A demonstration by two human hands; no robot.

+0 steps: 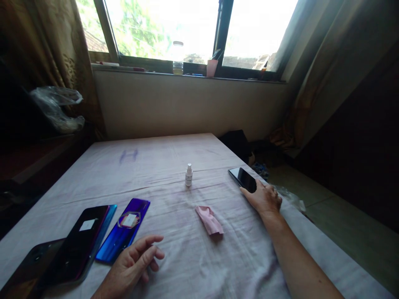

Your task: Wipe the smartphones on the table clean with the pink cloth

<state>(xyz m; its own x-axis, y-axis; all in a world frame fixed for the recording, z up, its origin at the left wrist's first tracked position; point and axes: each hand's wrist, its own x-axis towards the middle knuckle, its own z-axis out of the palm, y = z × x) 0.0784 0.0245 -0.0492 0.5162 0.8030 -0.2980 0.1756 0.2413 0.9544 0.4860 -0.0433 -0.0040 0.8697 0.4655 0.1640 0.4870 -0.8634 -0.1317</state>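
My right hand [263, 197] reaches out to the table's right edge and its fingers rest on the near end of a black phone [241, 178] lying screen up. My left hand [135, 259] hovers low at the front, fingers loosely spread and holding nothing, just right of a shiny blue phone [123, 230] lying back up. Between the hands lie a folded pink cloth [209, 220] and, further back, a small white dropper bottle [188, 175] standing upright.
Two more dark phones [82, 243] lie overlapped at the front left on the pale pink tablecloth [149, 174]. A wall and window sill with a jar [178, 58] and pink cup [212, 67] stand behind. A crumpled plastic bag [57, 106] sits at the left.
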